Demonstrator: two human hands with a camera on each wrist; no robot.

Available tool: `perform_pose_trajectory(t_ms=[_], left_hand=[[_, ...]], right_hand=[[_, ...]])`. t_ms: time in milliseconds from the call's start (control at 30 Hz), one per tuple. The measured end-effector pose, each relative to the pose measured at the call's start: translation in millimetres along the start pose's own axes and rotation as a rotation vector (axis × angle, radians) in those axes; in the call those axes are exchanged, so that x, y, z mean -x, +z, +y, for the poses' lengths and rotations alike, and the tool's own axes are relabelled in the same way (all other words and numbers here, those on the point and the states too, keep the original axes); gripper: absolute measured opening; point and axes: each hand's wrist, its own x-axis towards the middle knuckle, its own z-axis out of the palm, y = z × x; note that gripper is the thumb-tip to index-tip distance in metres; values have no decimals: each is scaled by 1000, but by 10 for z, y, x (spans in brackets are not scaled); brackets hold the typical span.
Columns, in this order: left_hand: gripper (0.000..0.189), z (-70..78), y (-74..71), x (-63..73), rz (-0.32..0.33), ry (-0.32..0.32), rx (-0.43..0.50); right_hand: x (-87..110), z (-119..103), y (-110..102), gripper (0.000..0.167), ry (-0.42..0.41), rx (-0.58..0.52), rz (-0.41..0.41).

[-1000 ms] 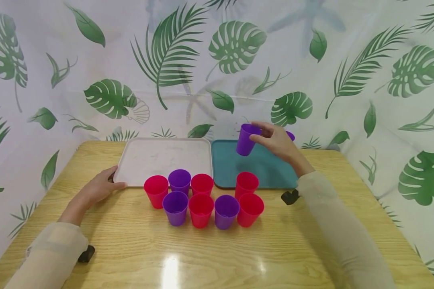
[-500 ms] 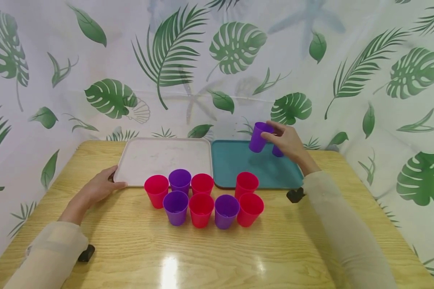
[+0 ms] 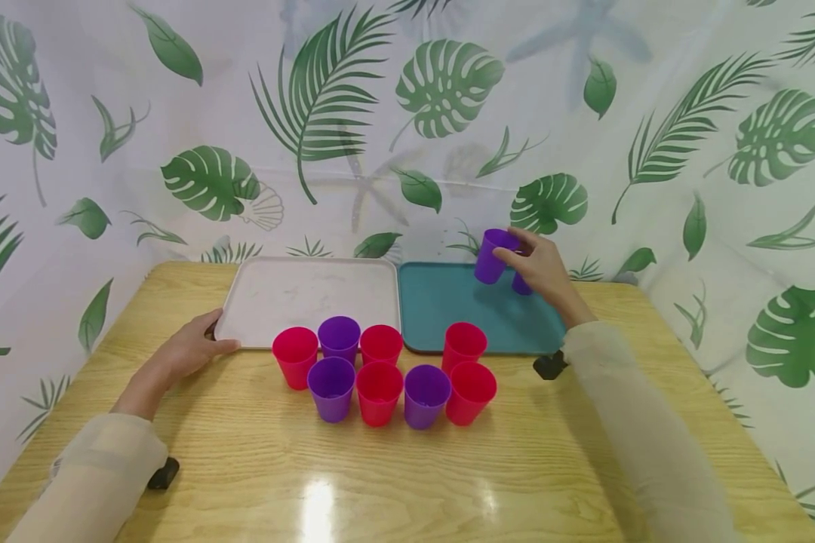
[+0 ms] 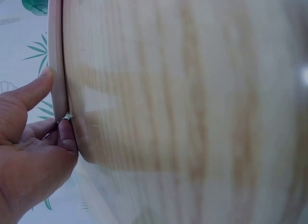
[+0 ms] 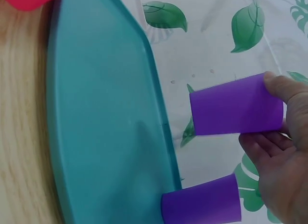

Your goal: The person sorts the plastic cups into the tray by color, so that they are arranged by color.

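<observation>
My right hand (image 3: pixel 539 265) pinches a purple cup (image 3: pixel 493 260) near its rim, thumb on one side and fingers on the other, and holds it above the teal tray (image 3: pixel 448 309). In the right wrist view the held cup (image 5: pixel 236 108) hangs apart from the tray. A second purple cup (image 5: pixel 202 202) stands on the tray, partly hidden behind my hand in the head view. At the white tray's (image 3: pixel 306 294) near left corner is my left hand (image 3: pixel 190 347). The left wrist view shows its thumb (image 4: pixel 41 89) and curled fingers gripping the tray edge (image 4: pixel 57 65).
In front of the trays, red cups (image 3: pixel 379 396) and purple cups (image 3: pixel 426 398) stand upright in a cluster on the wooden table (image 3: pixel 380 483). A leaf-patterned curtain (image 3: pixel 353 98) hangs behind the table. The two trays lie side by side.
My right hand has carried the purple cup rightward over the teal tray, mostly in the first half second. The left hand and the clustered cups stay where they were.
</observation>
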Motion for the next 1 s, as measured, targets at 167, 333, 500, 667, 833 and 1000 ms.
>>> perform_pose_trajectory(t_ms=[167, 333, 500, 667, 833, 1000], left_hand=[[89, 1, -9, 13, 5, -4, -2], [88, 29, -3, 21, 2, -4, 0], [89, 34, -2, 30, 5, -24, 3], [90, 15, -9, 25, 11, -36, 0], [88, 34, -14, 32, 5, -15, -4], [87, 54, -8, 35, 3, 1, 5]], right_hand=[[-40, 32, 86, 66, 19, 17, 8], [-60, 110, 140, 69, 36, 52, 3], [-79, 164, 197, 68, 33, 76, -5], [-92, 180, 265, 67, 37, 103, -3], [-91, 230, 319, 67, 51, 149, 10], [-87, 293, 348, 67, 60, 181, 39]])
